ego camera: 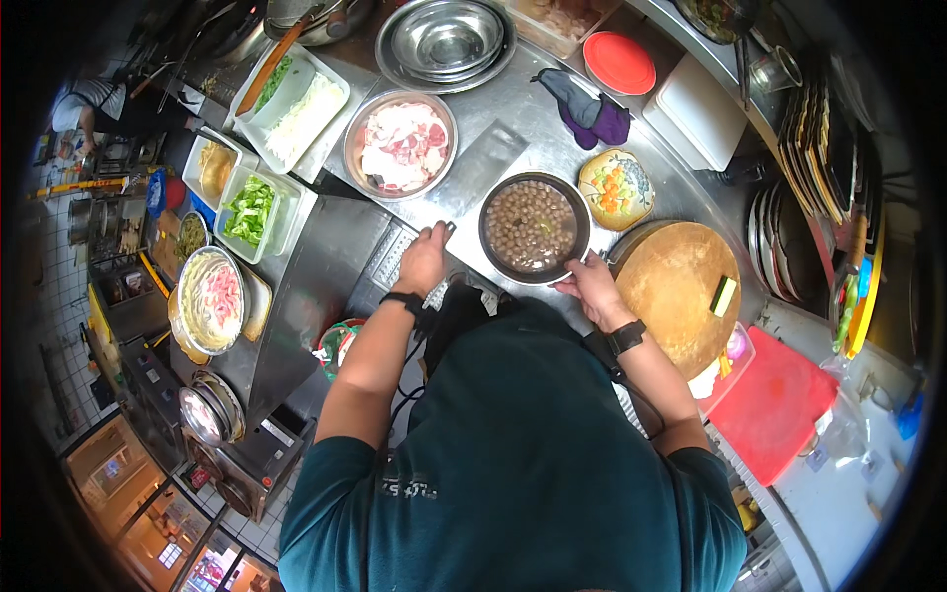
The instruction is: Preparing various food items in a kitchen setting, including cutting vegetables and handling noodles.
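A dark round pan point(534, 275) stands on the steel counter in front of me, filled with small round brown pieces point(533, 218) in liquid. Its near right rim is gripped by my right hand point(593, 287), fingers at the edge. To the pan's left, over the counter's front edge, my left hand point(423, 260) is curled around a small dark object point(449, 228); most of that object is hidden. Right of the pan lie a patterned plate of diced vegetables point(615, 189) and a round wooden chopping block point(673, 288) bearing a cut green piece point(723, 296).
Behind the pan are a metal bowl of raw meat point(405, 144), stacked steel bowls point(447, 37) and dark gloves point(588, 107). Food tubs point(251, 211) line the left. A red cutting board point(773, 403) lies right. Another person point(89, 107) stands far left.
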A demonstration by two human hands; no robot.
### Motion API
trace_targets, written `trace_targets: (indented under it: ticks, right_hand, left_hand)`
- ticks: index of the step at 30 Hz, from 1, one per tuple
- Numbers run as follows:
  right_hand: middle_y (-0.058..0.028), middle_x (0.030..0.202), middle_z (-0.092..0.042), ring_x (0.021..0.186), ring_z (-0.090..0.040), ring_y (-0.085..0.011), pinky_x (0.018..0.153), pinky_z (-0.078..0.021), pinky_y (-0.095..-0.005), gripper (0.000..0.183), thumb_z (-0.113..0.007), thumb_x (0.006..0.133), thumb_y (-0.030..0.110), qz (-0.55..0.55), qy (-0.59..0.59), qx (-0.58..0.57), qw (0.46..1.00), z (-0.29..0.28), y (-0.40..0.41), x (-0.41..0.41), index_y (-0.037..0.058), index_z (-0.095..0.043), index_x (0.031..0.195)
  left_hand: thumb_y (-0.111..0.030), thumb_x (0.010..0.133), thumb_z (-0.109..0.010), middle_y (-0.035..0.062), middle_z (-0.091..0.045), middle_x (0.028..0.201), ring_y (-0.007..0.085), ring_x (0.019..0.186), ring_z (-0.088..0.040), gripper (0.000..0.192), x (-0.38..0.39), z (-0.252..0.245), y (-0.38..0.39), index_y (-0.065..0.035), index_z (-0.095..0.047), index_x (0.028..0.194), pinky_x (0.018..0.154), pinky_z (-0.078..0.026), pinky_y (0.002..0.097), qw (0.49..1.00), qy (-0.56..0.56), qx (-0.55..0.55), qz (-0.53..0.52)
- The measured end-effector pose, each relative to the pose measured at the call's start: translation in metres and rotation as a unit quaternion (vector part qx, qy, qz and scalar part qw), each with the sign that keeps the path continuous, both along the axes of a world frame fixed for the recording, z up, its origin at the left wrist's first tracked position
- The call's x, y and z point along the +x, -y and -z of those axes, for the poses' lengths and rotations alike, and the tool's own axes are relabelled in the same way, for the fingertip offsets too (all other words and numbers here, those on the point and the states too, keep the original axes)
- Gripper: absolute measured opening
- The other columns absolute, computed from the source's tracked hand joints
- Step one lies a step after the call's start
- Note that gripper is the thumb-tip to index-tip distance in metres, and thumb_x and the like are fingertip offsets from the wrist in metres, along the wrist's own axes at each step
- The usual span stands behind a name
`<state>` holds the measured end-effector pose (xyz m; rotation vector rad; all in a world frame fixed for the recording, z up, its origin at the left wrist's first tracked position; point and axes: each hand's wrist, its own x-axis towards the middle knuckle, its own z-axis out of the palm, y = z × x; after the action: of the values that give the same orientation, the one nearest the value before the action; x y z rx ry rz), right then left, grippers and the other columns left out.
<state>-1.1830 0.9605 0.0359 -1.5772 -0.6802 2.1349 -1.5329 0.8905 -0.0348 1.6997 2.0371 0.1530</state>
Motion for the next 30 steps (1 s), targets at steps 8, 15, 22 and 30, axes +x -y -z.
trace_targets:
  ticks: [8, 15, 22, 30]
  right_hand:
    - [-0.0179, 0.132, -0.067, 0.104, -0.074, -0.0231, 0.079, -0.0692, -0.0313, 0.046, -0.051, 0.106, 0.002, 0.015, 0.013, 0.042, 0.999, 0.014, -0.034, -0.026, -0.0048, -0.047, 0.151]
    - [-0.02, 0.13, -0.068, 0.103, -0.075, -0.024, 0.082, -0.0677, -0.0327, 0.046, -0.049, 0.105, -0.002, 0.03, 0.012, 0.08, 0.996, 0.012, -0.077, -0.055, -0.0069, -0.048, 0.151]
    - [-0.0248, 0.143, -0.06, 0.127, -0.068, -0.0333, 0.097, -0.0683, -0.0413, 0.041, -0.052, 0.109, 0.0, 0.107, -0.04, 0.036, 0.993, -0.005, -0.125, -0.06, -0.0131, -0.043, 0.146]
    - [-0.0192, 0.118, -0.069, 0.093, -0.077, -0.0235, 0.08, -0.0693, -0.0344, 0.07, -0.074, 0.102, 0.015, 0.152, -0.035, 0.097, 0.983, 0.013, -0.159, -0.067, -0.0077, -0.037, 0.157]
  left_hand:
    - [-0.033, 0.104, -0.069, 0.0217, -0.073, 0.124, 0.0441, 0.107, -0.072, 0.045, -0.041, 0.004, 0.067, -0.0092, -0.056, 0.139, 0.09, -0.059, 0.0536, 0.998, 0.028, 0.015, -0.062]
    - [-0.032, 0.103, -0.069, 0.0207, -0.074, 0.115, 0.0445, 0.1, -0.073, 0.042, -0.057, 0.007, 0.061, -0.0092, -0.058, 0.137, 0.086, -0.06, 0.0538, 0.996, -0.004, 0.059, -0.066]
    - [-0.029, 0.104, -0.068, 0.0251, -0.073, 0.11, 0.0493, 0.097, -0.071, 0.031, -0.049, 0.014, 0.042, -0.0074, -0.059, 0.124, 0.083, -0.057, 0.0581, 0.998, -0.011, 0.018, -0.057]
    - [-0.004, 0.085, -0.069, 0.0259, -0.067, 0.109, 0.0529, 0.099, -0.066, 0.031, -0.077, 0.024, 0.074, -0.0013, -0.059, 0.114, 0.087, -0.055, 0.0602, 0.999, -0.019, 0.009, 0.039]
